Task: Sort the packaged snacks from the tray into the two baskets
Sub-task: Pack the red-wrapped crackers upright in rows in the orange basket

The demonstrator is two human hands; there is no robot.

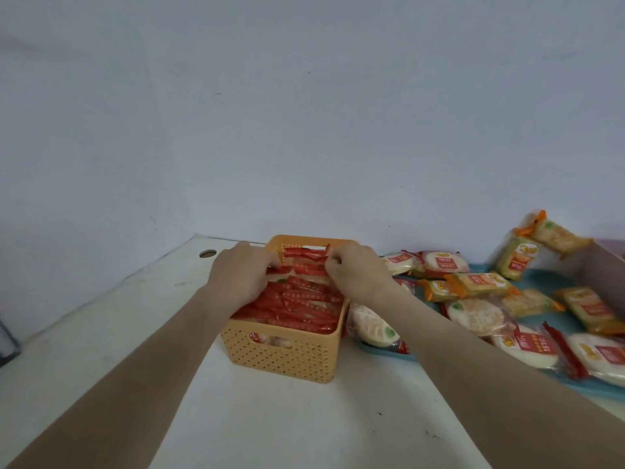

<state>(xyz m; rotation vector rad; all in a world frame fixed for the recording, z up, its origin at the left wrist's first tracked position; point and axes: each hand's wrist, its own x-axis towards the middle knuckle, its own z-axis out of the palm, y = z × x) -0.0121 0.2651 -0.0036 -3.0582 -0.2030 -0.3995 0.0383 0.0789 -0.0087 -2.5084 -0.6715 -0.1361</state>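
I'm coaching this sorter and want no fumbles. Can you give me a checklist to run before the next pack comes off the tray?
1. Hands free: not ok. The left hand and right hand both rest on the red packs in the orange basket; grip unclear.
2. Room in the orange basket: not ok, packs reach the rim.
3. Snacks waiting on the teal tray: ok, round white packs and yellow packs lie there.
4. Purple basket reachable: cannot tell, it is cut off at the right edge.
5. Tilted yellow pack on its wall settled: not ok, it overhangs.
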